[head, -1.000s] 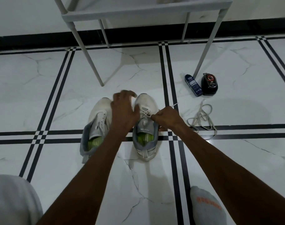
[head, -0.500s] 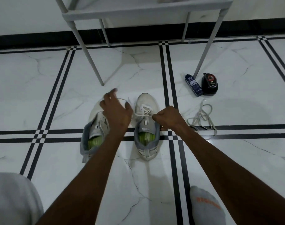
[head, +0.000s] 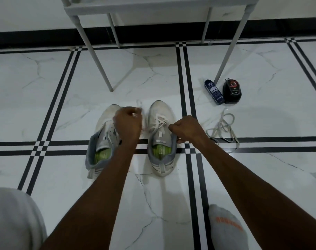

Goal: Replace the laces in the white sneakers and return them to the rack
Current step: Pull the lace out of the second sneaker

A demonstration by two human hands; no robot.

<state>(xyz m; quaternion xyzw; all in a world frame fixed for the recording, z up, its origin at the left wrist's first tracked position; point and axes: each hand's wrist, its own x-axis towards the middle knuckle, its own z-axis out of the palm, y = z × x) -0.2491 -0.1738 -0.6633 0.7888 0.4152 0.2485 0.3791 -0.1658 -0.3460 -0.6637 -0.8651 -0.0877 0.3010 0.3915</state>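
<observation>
Over the right sneaker (head: 160, 134), both fists grip the white lace (head: 160, 121), the left hand (head: 128, 121) probably its blurred free end, the right hand (head: 187, 129) the other; pull evenly.

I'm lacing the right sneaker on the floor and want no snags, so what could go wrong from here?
1. The left hand pulls its lace end across the left sneaker; the lace could catch there.
2. Uneven pull between it and the right hand may leave unequal ends on the right sneaker.
3. The loose lace lies beside the right forearm and could get dragged.
</observation>
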